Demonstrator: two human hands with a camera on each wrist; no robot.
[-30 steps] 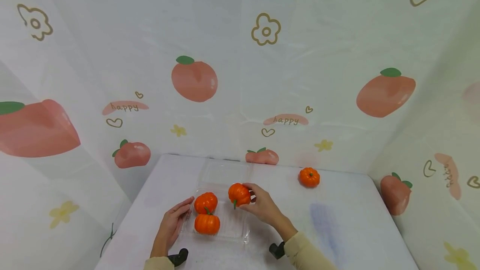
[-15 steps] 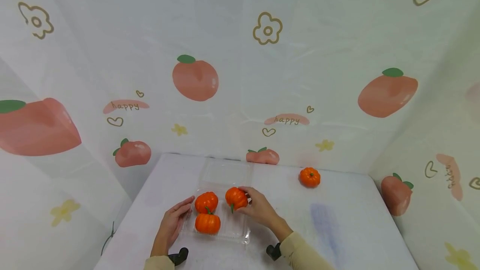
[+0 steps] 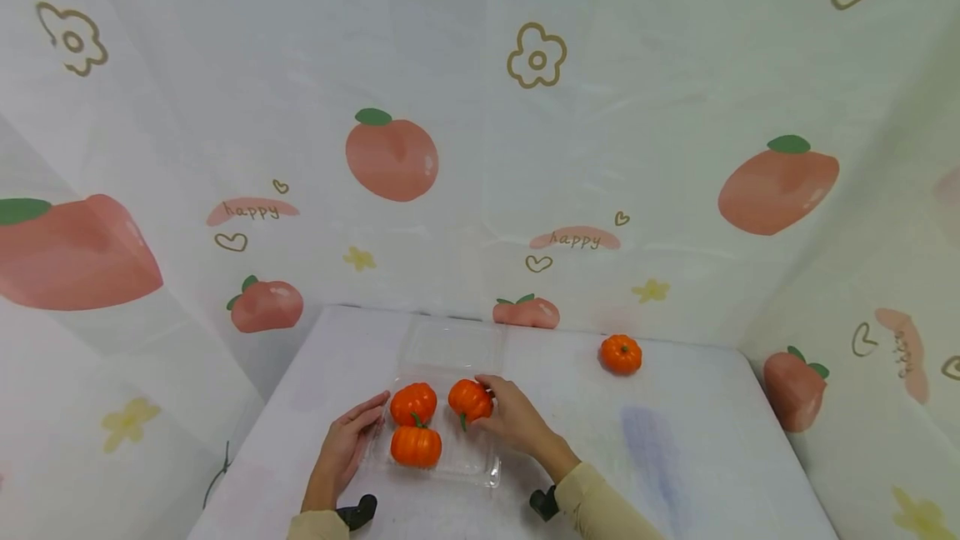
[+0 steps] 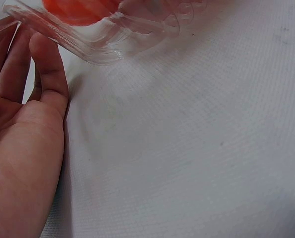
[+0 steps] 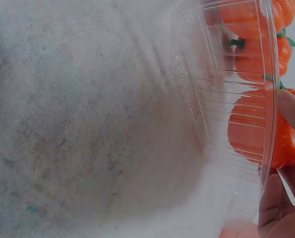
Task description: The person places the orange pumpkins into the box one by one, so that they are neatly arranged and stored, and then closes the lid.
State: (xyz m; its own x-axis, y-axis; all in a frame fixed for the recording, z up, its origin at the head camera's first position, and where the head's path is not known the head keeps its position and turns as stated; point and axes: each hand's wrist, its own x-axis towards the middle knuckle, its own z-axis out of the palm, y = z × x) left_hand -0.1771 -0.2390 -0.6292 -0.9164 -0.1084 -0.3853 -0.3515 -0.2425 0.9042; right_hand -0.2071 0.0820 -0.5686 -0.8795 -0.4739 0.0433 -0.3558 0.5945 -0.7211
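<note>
The person's right hand grips an orange pumpkin, thumb on the near side and fingers round the far side, with the green stem pointing toward the person. This pumpkin is at the back right of a clear plastic clamshell container; the right wrist view shows its lower part through the clear wall and its upper part above the rim. Whether it touches the container's floor cannot be told.

The left hand lies along the container's left side, fingers extended against the clear plastic, not curled round anything.

Two more orange pumpkins sit in the container's left half, one behind the other: the back pumpkin is near the left fingertips, and the front pumpkin lies on its side just before it. The container's lid is folded back, flat on the bench behind the base.

A fourth pumpkin rests toward the bench's back right, well apart from the container, stem upward. Pale yellow sleeves cover the forearms, with black wrist devices beside them. A white curtain printed with peaches, hearts and flowers surrounds the bench.
</note>
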